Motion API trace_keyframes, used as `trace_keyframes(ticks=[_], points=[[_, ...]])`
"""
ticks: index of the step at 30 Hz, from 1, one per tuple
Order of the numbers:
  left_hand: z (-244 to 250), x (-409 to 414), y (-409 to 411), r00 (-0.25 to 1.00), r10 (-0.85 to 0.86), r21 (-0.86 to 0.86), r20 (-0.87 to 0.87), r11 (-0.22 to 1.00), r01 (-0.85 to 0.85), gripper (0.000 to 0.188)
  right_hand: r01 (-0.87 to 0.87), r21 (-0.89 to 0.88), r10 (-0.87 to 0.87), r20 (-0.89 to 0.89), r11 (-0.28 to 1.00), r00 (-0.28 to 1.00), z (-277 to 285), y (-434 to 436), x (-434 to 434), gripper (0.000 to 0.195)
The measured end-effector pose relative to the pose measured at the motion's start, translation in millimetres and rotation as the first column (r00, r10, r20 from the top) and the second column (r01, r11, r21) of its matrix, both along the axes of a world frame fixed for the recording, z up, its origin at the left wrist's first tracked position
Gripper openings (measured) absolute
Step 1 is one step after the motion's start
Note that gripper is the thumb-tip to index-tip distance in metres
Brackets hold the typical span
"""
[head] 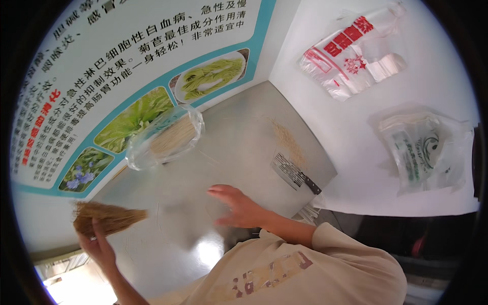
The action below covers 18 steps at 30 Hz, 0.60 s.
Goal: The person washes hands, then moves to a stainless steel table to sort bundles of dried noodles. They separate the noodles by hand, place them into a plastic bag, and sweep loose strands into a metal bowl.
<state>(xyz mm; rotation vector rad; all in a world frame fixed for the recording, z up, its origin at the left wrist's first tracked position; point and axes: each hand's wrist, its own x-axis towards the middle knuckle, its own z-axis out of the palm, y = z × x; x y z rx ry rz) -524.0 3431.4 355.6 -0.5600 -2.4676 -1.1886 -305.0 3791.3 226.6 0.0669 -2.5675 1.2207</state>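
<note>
On the left side of the metal tabletop (228, 152), my left hand (98, 244) is closed around a fan-shaped bundle of thin brown strands (114, 218). The bundle is wider at its left end, narrower to the right; I cannot tell whether it is a whisk brush or dry noodles. My right hand (238, 207) is over the middle of the table, fingers apart, with nothing in it. Farther back, a clear plastic bag (194, 118) holds straight, pale dry noodles (173, 135). A few loose strands lie scattered on the metal.
At the right, a cleaver (288, 170) with a black handle (312, 185) lies beside a heap of short noodle scraps (289, 143). Red-printed plastic bags (350, 63) and green-printed bags (427, 150) are on a white surface. A printed panel (213, 49) stands along the back.
</note>
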Motion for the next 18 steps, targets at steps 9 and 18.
trace_keyframes(ticks=[9, 18], points=[[-106.9, 123.6, 226.3, 0.809, -0.181, 0.610, 0.559, 0.751, -0.253, 0.046, 0.026, -0.008, -0.020, 0.447, 1.000, 0.894, -0.3, 121.0, 141.3, 0.071], [-267.0, 391.8, 481.6, 0.429, -0.448, -0.326, 0.784, 0.292, 0.899, 0.073, 0.549, 0.414, -0.676, 0.283, 0.726, 0.681, -117.2, 396.5, 114.2, 0.074]])
